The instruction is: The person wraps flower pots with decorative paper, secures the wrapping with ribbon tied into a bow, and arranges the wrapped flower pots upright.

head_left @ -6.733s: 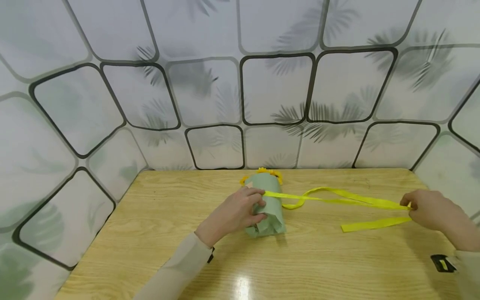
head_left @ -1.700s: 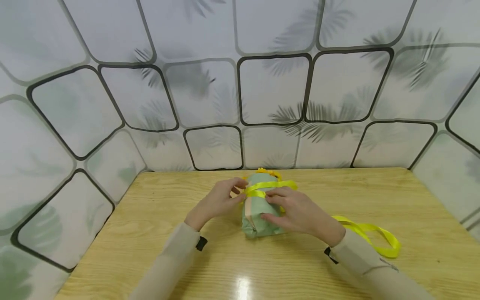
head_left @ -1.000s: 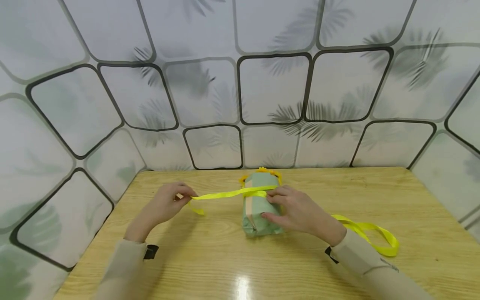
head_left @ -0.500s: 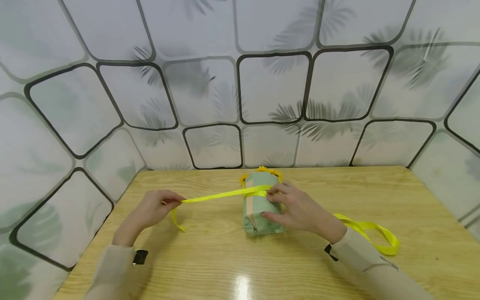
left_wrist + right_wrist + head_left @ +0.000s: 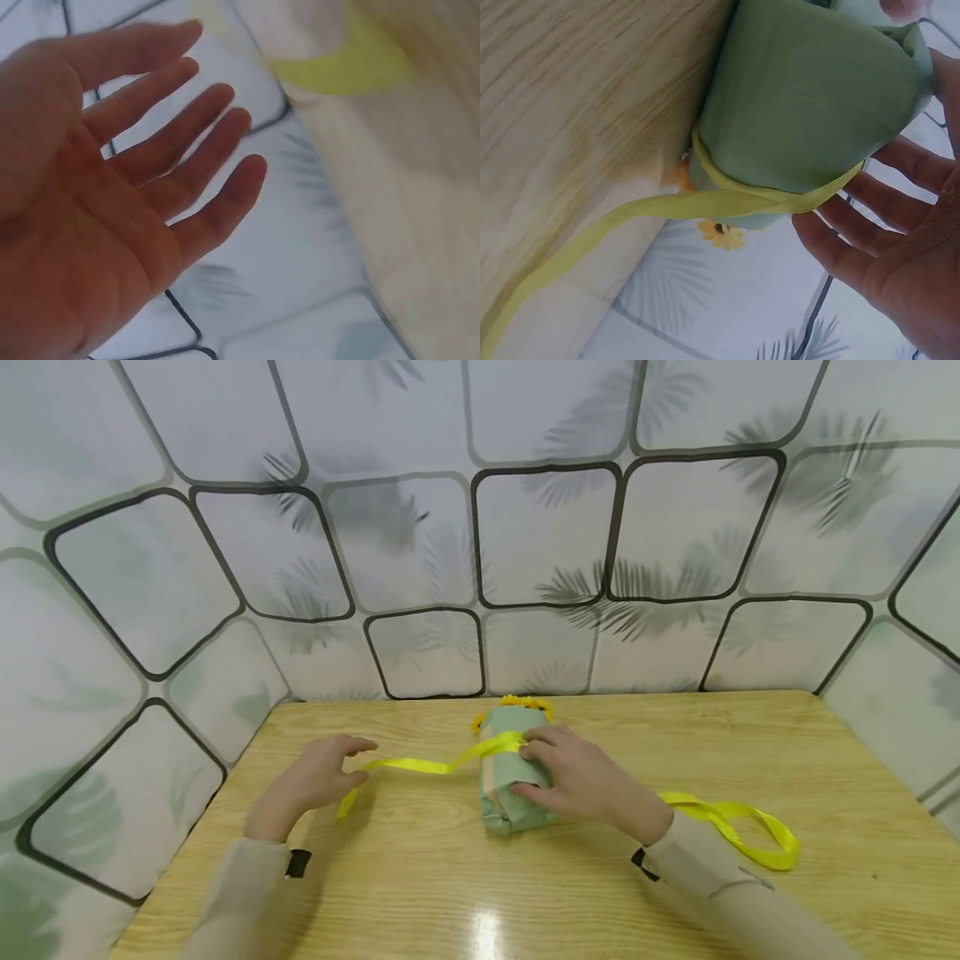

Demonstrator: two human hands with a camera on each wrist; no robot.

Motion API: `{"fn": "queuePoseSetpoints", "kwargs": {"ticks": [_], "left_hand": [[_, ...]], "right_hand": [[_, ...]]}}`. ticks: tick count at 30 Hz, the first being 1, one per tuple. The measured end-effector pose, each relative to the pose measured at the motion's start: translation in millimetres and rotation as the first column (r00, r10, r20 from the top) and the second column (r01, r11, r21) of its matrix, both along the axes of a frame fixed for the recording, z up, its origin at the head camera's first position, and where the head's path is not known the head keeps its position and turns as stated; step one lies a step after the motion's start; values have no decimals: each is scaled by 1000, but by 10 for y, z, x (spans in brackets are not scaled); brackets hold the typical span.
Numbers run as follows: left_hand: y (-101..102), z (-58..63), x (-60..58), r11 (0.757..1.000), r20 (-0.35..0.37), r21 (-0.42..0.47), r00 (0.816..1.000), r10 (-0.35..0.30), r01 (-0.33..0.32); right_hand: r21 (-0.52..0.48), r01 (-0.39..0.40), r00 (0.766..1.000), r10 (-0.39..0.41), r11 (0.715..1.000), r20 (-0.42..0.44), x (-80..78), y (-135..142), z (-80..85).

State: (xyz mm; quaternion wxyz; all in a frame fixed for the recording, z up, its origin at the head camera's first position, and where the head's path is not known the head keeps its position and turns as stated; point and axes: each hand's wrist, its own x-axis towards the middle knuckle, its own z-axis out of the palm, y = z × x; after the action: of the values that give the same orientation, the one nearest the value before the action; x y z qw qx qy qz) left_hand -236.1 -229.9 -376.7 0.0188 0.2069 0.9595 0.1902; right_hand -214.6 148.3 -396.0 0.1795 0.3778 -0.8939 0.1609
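On the table lies a bouquet (image 5: 513,785) wrapped in pale green paper, yellow flowers (image 5: 525,702) showing at its far end. A yellow ribbon (image 5: 420,766) goes round its middle, with a slack length trailing left. My right hand (image 5: 581,781) grips the bouquet from the right, fingertips on the ribbon; in the right wrist view, fingers (image 5: 900,206) rest along the paper (image 5: 802,97). My left hand (image 5: 311,785) is off to the left, fingers spread above the ribbon's loose end. The left wrist view shows its bare palm, the ribbon (image 5: 337,71) beyond the fingertips.
More yellow ribbon (image 5: 776,856) lies looped on the wooden table (image 5: 420,885), beside my right forearm. A patterned curtain-like backdrop (image 5: 551,539) rises behind the table's far edge and along both sides.
The left hand pulled the ribbon out leftward from the bouquet, then let it go; it now sags. The right hand came from the far right onto the bouquet, which has just shifted slightly left.
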Motion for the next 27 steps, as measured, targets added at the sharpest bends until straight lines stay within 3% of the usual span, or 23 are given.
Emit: {"fn": "queuePoseSetpoints", "kwargs": {"ticks": [2,6,9,13,17,20,27], "left_hand": [[168,40,-2,999,11,23,999,-31,31],[643,61,-23,977,-41,169,991,-125,130],[1042,20,-65,944,-89,244,974,-206,222],[1383,-89,-128,918,-168,246,946,-277,312],[1465,-169,-139,907,-203,282,944,-262,312],[1491,-187,-146,901,-188,329,955,-230,282],[1519,-126,-131,914,-99,357,981,-169,194]], "right_hand": [[5,3,1000,-3,1000,-15,6,-35,7],[9,12,999,-12,1000,-43,8,-63,11],[4,13,999,-13,1000,-44,-3,-61,10],[0,7,1000,-7,1000,-25,-12,-57,28],[-36,8,994,-4,999,106,-3,-16,76],[-97,7,982,12,995,191,-25,40,103],[-199,-69,983,101,978,155,-150,92,83]]}}
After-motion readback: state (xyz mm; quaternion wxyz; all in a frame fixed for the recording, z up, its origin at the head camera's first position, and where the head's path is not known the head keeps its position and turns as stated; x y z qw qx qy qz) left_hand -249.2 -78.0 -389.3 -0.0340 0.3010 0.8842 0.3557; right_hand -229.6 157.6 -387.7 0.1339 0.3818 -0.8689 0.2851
